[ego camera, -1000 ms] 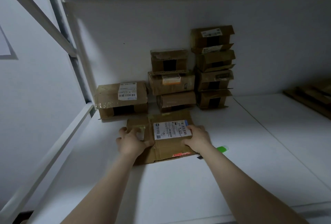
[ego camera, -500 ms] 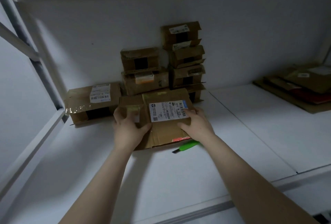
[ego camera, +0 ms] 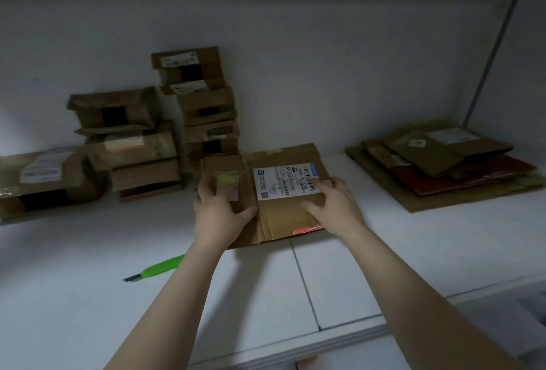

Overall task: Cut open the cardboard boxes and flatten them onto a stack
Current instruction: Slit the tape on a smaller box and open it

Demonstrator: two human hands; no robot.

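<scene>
A flattened cardboard box (ego camera: pixel 280 216) with a white shipping label is lifted just above the white table (ego camera: pixel 88 295). My left hand (ego camera: pixel 217 213) grips its left side, thumb on top. Along the right edge my right hand (ego camera: pixel 334 207) holds it, thumb spread over the cardboard. A stack of flattened boxes (ego camera: pixel 437 168) lies at the right. Several unopened boxes (ego camera: pixel 165 133) are piled against the back wall. A green box cutter (ego camera: pixel 156 269) lies on the table to the left of my left forearm.
A larger taped box (ego camera: pixel 44 180) sits at the far left. The white back wall and a shelf overhead close in the space. The table's front edge (ego camera: pixel 295 349) runs below my forearms.
Both hands have lifted the flattened box off the table and carried it right, away from the box cutter. The view has swung right, and the flat stack has come into sight.
</scene>
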